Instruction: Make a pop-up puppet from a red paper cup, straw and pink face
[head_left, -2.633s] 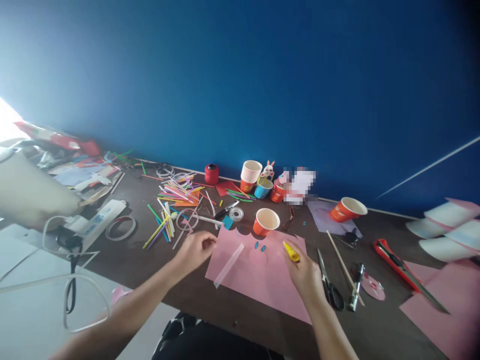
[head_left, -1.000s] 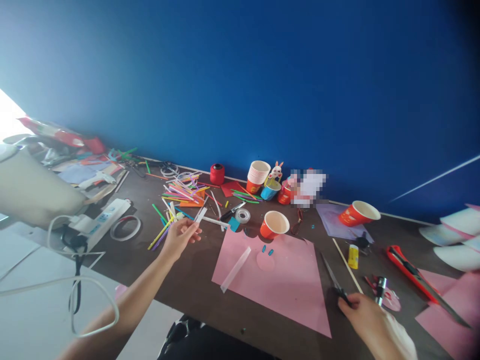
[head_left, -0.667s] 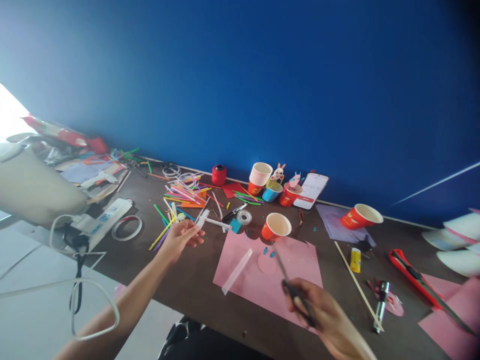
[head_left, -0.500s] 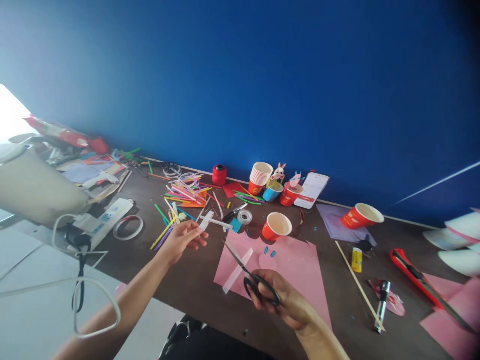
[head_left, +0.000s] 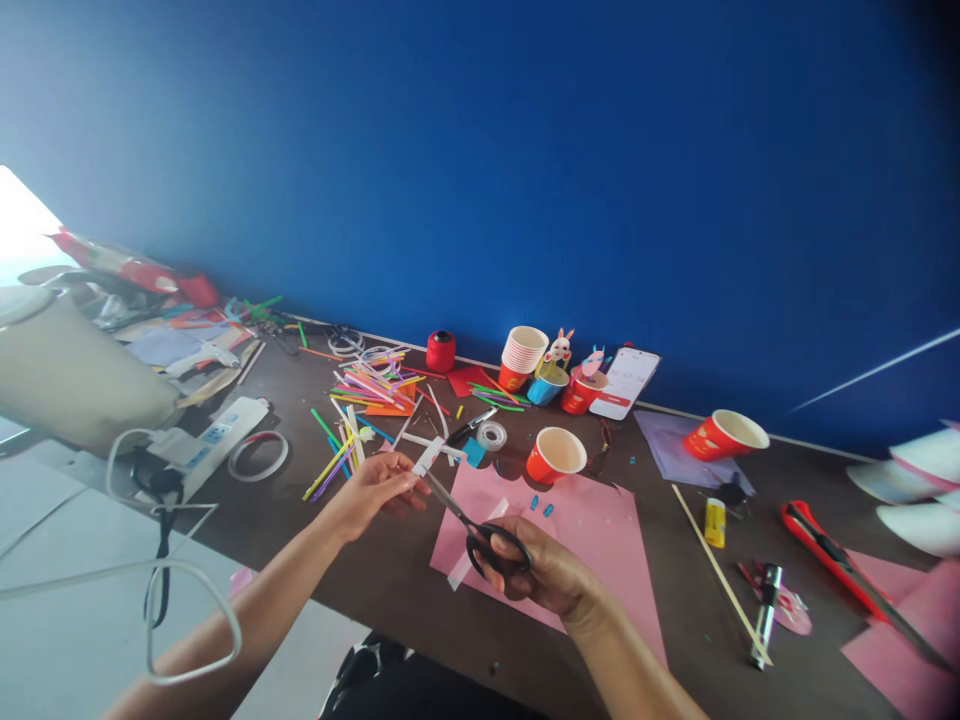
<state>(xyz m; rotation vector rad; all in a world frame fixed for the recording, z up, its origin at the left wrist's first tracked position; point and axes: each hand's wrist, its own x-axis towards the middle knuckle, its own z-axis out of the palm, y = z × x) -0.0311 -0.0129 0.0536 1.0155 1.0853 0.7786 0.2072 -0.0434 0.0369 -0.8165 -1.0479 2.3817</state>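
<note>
Pinched between the fingertips of my left hand (head_left: 381, 492) is a small white strip of paper (head_left: 429, 456). My right hand (head_left: 544, 568) grips black-handled scissors (head_left: 459, 512), with the blades pointing up and left at the strip. The blade tips reach the strip's lower edge near my left fingertips; whether they touch it I cannot tell. Below the scissors lies a pink sheet (head_left: 592, 560), a pale translucent strip (head_left: 469, 560) on it and two small blue pieces (head_left: 541, 506) further right. A red paper cup (head_left: 555, 456) stands at the sheet's far edge.
Colored sticks (head_left: 375, 385) lie in a heap at the back left. A stack of cups (head_left: 523, 358) and a phone (head_left: 628, 383) are near the wall. On the right are a utility knife (head_left: 832, 560) and a wooden stick (head_left: 720, 572); a power strip (head_left: 217, 445) with cables lies left.
My right hand has moved left and up, bringing the scissors from above the pink sheet to the white strip. My left hand has shifted slightly right, still holding the strip.
</note>
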